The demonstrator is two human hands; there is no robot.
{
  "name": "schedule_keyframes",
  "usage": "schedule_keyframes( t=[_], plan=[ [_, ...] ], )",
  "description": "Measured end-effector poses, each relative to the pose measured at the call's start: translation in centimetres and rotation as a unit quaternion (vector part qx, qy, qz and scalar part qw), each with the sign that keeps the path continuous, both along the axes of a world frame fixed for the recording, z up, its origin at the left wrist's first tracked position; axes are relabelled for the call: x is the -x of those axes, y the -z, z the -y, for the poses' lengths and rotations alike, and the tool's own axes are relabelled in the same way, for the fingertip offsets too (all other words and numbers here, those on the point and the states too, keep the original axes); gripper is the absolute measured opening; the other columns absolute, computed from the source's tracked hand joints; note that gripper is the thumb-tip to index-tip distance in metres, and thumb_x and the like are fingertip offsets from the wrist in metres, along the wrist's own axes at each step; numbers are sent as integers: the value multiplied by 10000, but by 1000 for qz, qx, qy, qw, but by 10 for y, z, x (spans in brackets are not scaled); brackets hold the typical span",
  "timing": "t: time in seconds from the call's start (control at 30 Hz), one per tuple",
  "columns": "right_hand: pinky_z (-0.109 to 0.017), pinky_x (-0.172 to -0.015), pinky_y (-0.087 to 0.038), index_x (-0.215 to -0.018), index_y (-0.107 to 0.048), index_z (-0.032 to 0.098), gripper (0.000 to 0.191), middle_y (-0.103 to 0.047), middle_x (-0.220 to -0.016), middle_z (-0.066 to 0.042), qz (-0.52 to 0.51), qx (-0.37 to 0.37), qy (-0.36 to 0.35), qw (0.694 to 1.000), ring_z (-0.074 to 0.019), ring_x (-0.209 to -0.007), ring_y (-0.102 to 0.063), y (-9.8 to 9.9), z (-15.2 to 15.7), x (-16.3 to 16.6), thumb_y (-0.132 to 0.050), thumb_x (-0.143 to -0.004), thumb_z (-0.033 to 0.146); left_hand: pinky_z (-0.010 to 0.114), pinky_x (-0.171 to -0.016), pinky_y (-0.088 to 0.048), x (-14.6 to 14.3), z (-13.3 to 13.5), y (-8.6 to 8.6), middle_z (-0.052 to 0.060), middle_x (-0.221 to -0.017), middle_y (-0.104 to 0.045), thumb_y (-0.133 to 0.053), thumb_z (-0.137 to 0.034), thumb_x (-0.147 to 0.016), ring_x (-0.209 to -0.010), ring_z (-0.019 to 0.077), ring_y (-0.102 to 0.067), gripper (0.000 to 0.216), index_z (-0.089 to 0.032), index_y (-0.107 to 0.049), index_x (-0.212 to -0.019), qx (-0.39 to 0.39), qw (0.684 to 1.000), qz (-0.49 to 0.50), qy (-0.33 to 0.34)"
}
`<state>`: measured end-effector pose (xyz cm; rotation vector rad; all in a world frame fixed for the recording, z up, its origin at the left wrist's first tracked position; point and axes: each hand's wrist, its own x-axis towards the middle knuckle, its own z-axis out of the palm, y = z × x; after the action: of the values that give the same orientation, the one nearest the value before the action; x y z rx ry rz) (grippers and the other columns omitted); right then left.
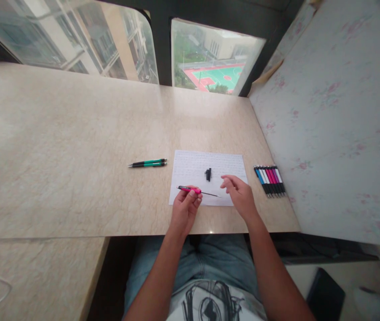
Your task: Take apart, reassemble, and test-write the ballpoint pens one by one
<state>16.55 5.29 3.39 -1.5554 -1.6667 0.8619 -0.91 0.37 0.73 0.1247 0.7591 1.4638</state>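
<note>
My left hand is closed around the pink barrel of a ballpoint pen, held over the lower part of a written sheet of paper. A thin dark refill sticks out of the barrel's open end toward the right. My right hand hovers by the sheet's right side, fingers partly curled and apart, near the refill's tip but not touching it. Small black pen parts lie on the paper just beyond my hands.
Two green-and-black pens lie left of the sheet. To the right, a row of several pens in blue, white, pink and purple lies near the floral wall. Windows stand behind the stone-patterned counter.
</note>
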Motion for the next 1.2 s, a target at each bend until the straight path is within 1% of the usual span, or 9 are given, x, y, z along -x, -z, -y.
schedule_keyframes(
  t=[0.1,0.23,0.43,0.63,0.77,0.83,0.93,1.1,1.2],
  plan=[
    [-341,-752,-488,-1051,-706,180,263,-707,-863,-63,158,-48,-24,986,-181,-703,-610,14,-22,6,-556,-862,285,184,-678,-527,0,0,0,21,-868,-697,-840,-246,-689,-723,80,-652,254,-155,-696,-876,0,1000,-4,2],
    [-313,-744,-470,-1120,-687,198,298,-694,-878,-69,251,-55,-42,965,-211,-826,-632,25,-35,19,-574,-846,226,195,-684,-527,-1,1,1,23,-876,-699,-837,-260,-696,-728,84,-654,253,-153,-691,-872,2,1000,-8,5],
    [-298,-685,-440,-1156,-674,224,314,-695,-869,-75,282,-37,-48,957,-221,-818,-633,26,-36,26,-602,-851,219,197,-694,-523,-1,1,5,30,-886,-700,-816,-242,-720,-732,87,-658,221,-149,-693,-878,0,1000,-10,7],
    [-304,-675,-433,-1060,-692,216,226,-697,-871,-80,280,-39,-42,958,-222,-802,-632,24,-37,28,-576,-867,228,204,-699,-524,-1,1,3,29,-883,-698,-827,-248,-706,-727,86,-652,241,-153,-690,-880,5,1000,-13,9],
    [-307,-682,-463,-936,-662,194,136,-689,-826,-57,214,-59,-22,975,-192,-723,-621,25,-31,24,-579,-841,244,199,-691,-525,-1,1,1,28,-877,-697,-826,-250,-705,-718,85,-651,233,-152,-691,-867,4,1000,-14,8],
    [-303,-656,-477,-870,-641,189,101,-681,-786,-44,145,-63,-3,987,-174,-666,-613,26,-24,20,-583,-839,266,195,-687,-524,-1,1,1,28,-873,-697,-822,-249,-709,-719,85,-651,227,-152,-694,-869,4,1000,-15,8],
    [-301,-629,-499,-810,-632,185,141,-677,-762,-46,34,-43,31,998,-179,-679,-631,25,-9,12,-605,-842,321,187,-689,-526,-1,1,1,27,-875,-698,-820,-244,-713,-730,85,-656,225,-153,-695,-876,3,1000,-18,7],
    [-282,-585,-504,-839,-641,187,190,-669,-746,-29,-158,17,72,985,-166,-668,-622,14,20,0,-689,-806,369,181,-679,-530,-1,0,1,25,-879,-704,-820,-230,-708,-730,86,-660,224,-162,-697,-883,4,1000,-15,-3],
    [-265,-558,-492,-859,-640,191,172,-678,-749,-26,-220,20,87,971,-149,-641,-607,4,35,-2,-711,-802,337,182,-693,-538,0,0,1,26,-870,-711,-826,-226,-699,-735,88,-666,231,-166,-700,-884,7,1000,-14,-13]
  ],
)
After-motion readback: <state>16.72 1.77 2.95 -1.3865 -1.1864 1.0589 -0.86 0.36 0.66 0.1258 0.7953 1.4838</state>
